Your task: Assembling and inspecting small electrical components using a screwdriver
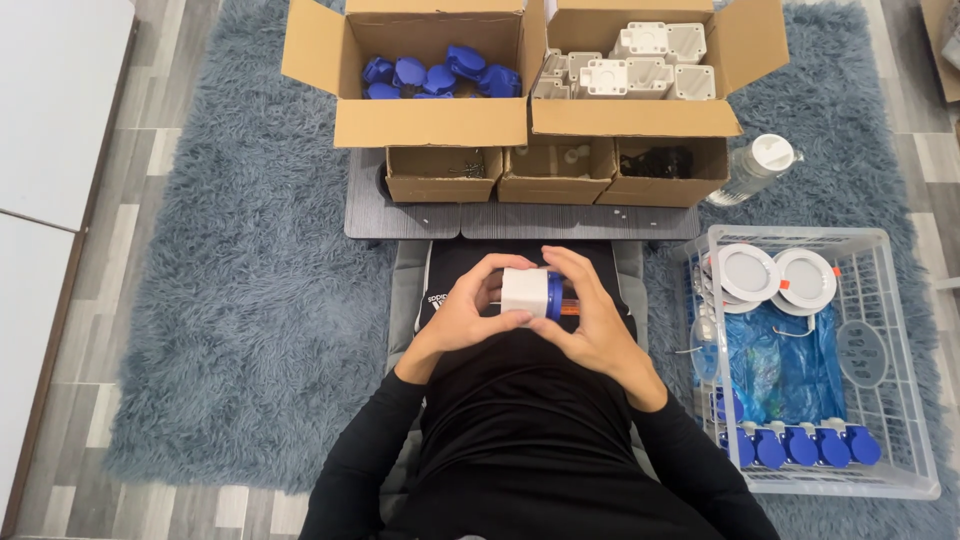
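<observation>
Both hands hold a small white boxy housing [524, 291] with a blue cap [554, 295] on its right side, above my lap. My left hand [462, 318] grips the white body from the left. My right hand [590, 315] wraps the blue end, with something orange [570, 306] showing between its fingers. Ahead, one open cardboard box [430, 122] contains several blue caps [440, 75]. A second box [632, 118] beside it is filled with white housings [640, 62].
Three small open cardboard boxes [556, 172] stand on a dark low table [470, 222]. A clear bottle [752, 168] lies at the right. A white plastic basket [905, 400] holds round white lamps [775, 275], blue plastic and finished blue-capped units [800, 445]. A grey shaggy rug [250, 300] lies underneath.
</observation>
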